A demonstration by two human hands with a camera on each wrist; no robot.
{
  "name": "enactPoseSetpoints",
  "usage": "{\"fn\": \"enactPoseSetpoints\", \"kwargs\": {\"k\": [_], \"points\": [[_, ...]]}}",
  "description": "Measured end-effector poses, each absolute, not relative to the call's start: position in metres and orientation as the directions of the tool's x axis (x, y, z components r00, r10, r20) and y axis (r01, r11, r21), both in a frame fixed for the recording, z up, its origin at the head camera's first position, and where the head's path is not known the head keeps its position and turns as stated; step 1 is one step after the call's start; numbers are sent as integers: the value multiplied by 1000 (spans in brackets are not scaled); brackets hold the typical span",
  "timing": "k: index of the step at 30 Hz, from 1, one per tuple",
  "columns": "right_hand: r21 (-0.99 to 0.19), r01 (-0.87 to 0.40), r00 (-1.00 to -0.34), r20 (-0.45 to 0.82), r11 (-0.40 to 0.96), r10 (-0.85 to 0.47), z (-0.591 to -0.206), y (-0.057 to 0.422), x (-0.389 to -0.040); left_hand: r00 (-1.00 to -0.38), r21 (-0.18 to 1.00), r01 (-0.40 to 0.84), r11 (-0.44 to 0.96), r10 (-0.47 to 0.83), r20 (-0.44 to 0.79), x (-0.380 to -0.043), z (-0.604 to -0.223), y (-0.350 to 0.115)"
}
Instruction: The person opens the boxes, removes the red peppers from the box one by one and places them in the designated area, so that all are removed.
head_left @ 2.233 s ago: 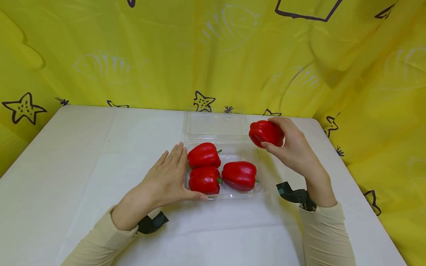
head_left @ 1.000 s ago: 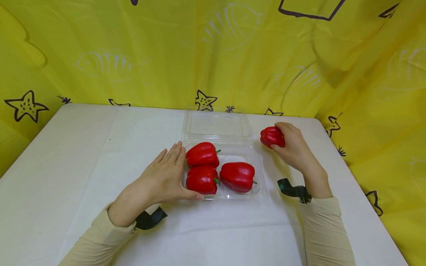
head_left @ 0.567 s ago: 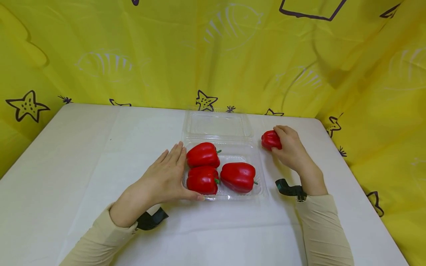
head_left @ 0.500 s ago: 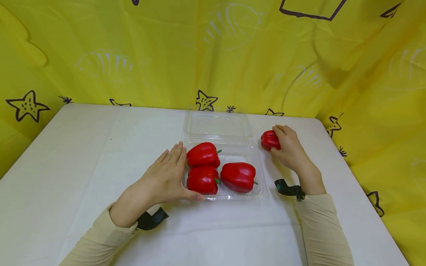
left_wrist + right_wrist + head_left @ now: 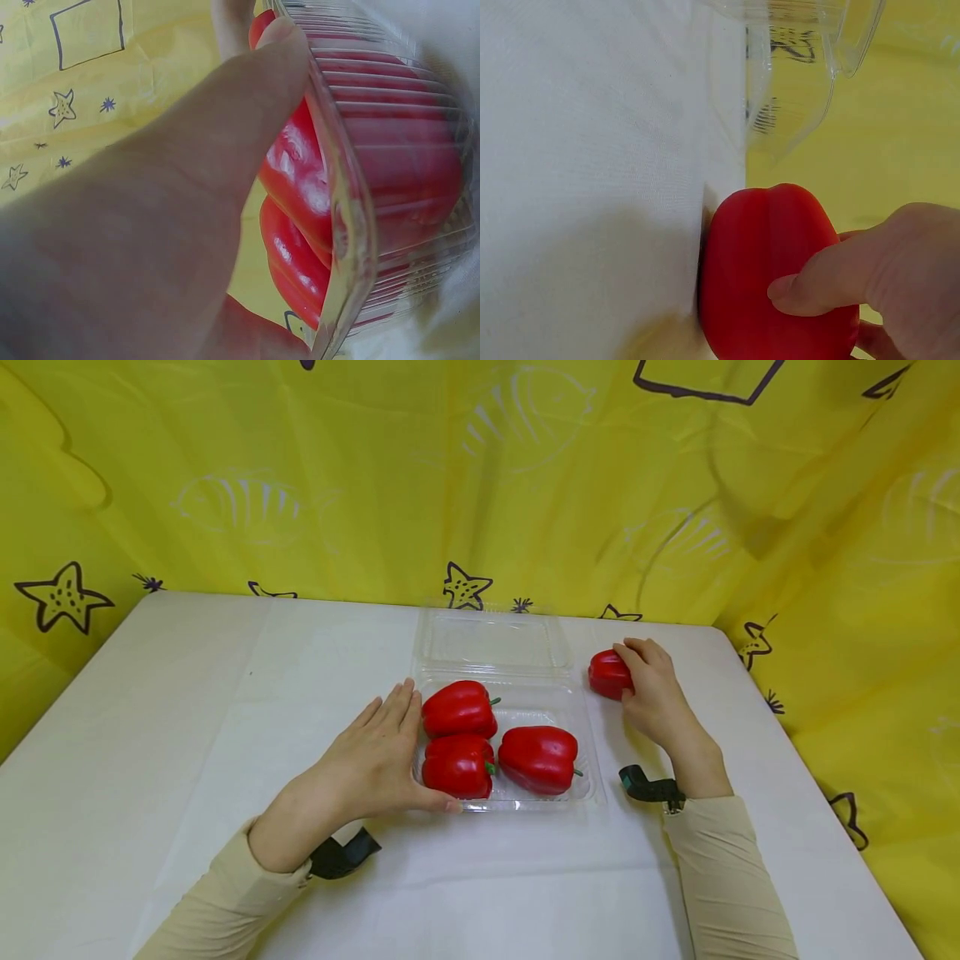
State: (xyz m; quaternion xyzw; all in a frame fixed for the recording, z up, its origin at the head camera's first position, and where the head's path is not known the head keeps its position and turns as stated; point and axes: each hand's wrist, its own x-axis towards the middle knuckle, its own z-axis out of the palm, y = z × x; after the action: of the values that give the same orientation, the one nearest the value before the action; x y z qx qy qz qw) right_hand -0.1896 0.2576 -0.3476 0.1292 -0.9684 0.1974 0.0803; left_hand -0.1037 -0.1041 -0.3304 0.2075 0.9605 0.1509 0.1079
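In the head view a clear hinged plastic container [image 5: 517,803] holds three red bell peppers: one at back left [image 5: 459,708], one at front left [image 5: 457,767] and one on the right [image 5: 538,760]. My left hand [image 5: 367,764] rests against its left side, fingers straight and thumb [image 5: 281,45] laid over the front rim. To the right of the container my right hand [image 5: 654,693] grips another red bell pepper [image 5: 609,675]. The right wrist view shows that pepper lying on the table, thumb [image 5: 810,296] on its near side and the other fingers partly hidden behind it.
The container's lid [image 5: 491,642] lies folded back toward the rear of the white table [image 5: 480,893]. Yellow patterned cloth [image 5: 375,485] hangs behind and at both sides. Dark wrist mounts [image 5: 343,853] sit below both hands.
My right hand has carried its bell pepper from beside the container's right back corner to the right and down onto the table. The left hand and the three other peppers stay put.
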Motion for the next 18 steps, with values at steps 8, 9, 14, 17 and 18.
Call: {"fn": "enactPoseSetpoints", "kwargs": {"k": [8, 9, 14, 17, 18], "points": [[-359, -266, -962, 159, 894, -223, -344, 257, -188, -893, 336, 364, 869, 428, -141, -103, -330, -104], [-358, -267, -962, 157, 895, -224, -344, 257, -188, -893, 336, 364, 869, 428, -141, -103, -330, -104], [-369, -293, -953, 185, 882, -240, -343, 258, -187, -892, 335, 365, 869, 429, -143, -103, -330, -104], [-372, -316, -945, 206, 873, -255, -344, 258, -187, -891, 334, 366, 869, 431, -144, -103, -330, -103], [-372, -323, -943, 207, 871, -261, -343, 258, -187, -891, 334, 366, 869, 431, -144, -103, -330, -103]]}}
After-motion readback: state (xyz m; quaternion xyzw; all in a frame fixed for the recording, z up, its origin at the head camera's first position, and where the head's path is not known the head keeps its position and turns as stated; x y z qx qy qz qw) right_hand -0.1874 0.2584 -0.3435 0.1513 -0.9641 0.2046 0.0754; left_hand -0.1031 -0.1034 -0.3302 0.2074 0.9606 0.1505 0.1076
